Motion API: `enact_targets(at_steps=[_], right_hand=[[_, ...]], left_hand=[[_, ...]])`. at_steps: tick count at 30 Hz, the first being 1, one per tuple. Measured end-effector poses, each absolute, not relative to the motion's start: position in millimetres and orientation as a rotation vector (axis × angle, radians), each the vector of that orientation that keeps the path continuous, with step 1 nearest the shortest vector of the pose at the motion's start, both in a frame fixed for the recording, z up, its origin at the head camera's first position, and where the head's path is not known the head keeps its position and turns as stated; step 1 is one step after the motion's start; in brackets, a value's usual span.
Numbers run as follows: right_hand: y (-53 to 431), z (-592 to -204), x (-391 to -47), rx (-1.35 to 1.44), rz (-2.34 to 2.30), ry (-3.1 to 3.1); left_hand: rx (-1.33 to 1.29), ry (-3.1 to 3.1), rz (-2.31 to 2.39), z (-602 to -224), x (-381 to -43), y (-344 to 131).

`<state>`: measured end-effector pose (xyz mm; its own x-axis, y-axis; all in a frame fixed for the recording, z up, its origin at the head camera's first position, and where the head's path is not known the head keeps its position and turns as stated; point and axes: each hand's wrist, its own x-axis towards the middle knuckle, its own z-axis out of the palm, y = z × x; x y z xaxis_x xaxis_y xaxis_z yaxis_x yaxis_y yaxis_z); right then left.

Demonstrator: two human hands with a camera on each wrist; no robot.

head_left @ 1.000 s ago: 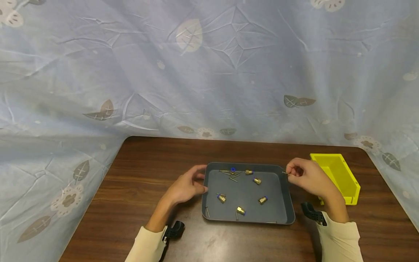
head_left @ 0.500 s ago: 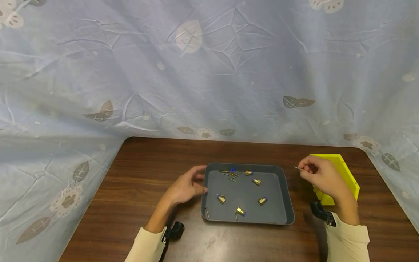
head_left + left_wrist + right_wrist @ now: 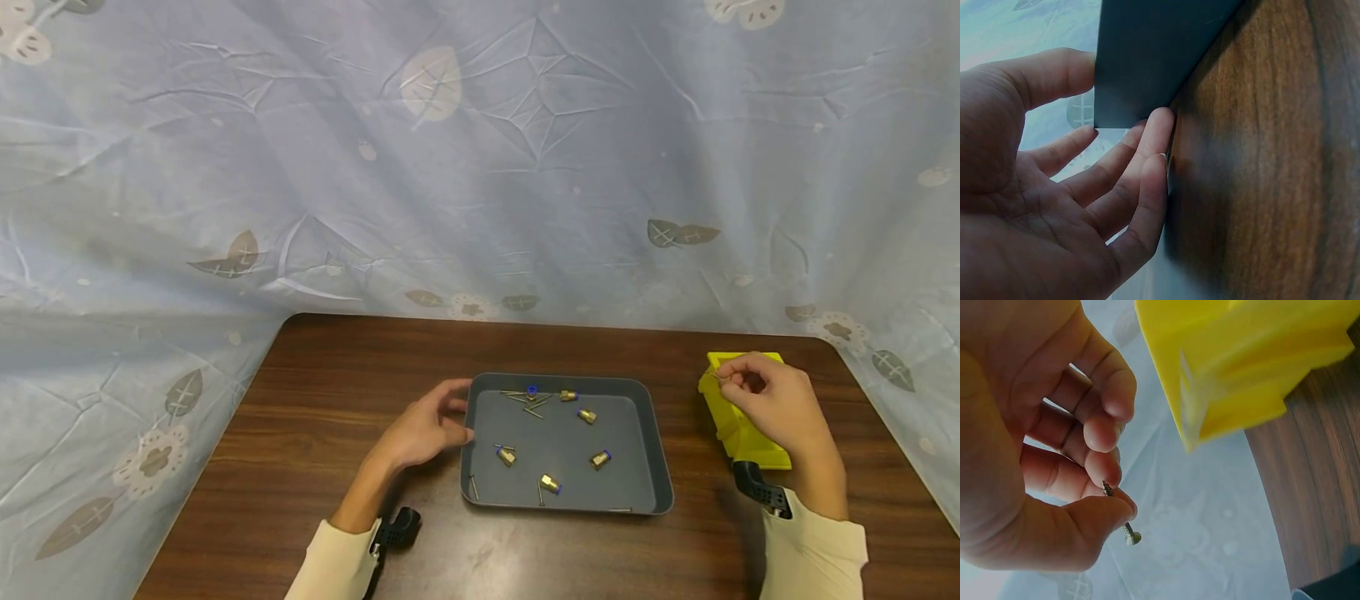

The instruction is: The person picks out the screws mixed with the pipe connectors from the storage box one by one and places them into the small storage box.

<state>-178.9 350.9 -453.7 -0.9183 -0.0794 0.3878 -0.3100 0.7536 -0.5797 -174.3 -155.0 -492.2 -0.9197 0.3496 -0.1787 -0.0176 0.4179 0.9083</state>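
Note:
In the head view my right hand is over the near side of the yellow bin. Its thumb and fingertips pinch a small screw, whose head points away from the palm in the right wrist view. My left hand rests at the left side of the grey tray; its thumb and loosely bent fingers touch the outer wall. Inside the tray lie several brass fittings with blue ends, such as one fitting, and several loose screws.
Both tray and bin stand on a dark wooden table, the bin to the tray's right. A patterned cloth hangs behind the table and at its sides. A black wrist mount sits on each forearm.
My right hand has moved right with the screw, from the tray's right rim to over the yellow bin. My left hand and the tray have stayed in place.

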Motion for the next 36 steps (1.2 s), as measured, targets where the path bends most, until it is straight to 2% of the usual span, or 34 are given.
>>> enact_targets(at_steps=[20, 36], right_hand=[[375.8, -470.8, -180.1, 0.055, 0.766, -2.644], [377.2, -477.9, -183.2, 0.002, 0.701, -2.616]], left_hand=[[0.273, 2.330, 1.516, -493.3, -172.3, -154.9], [0.289, 2.323, 1.522, -492.9, -173.9, -155.3]])
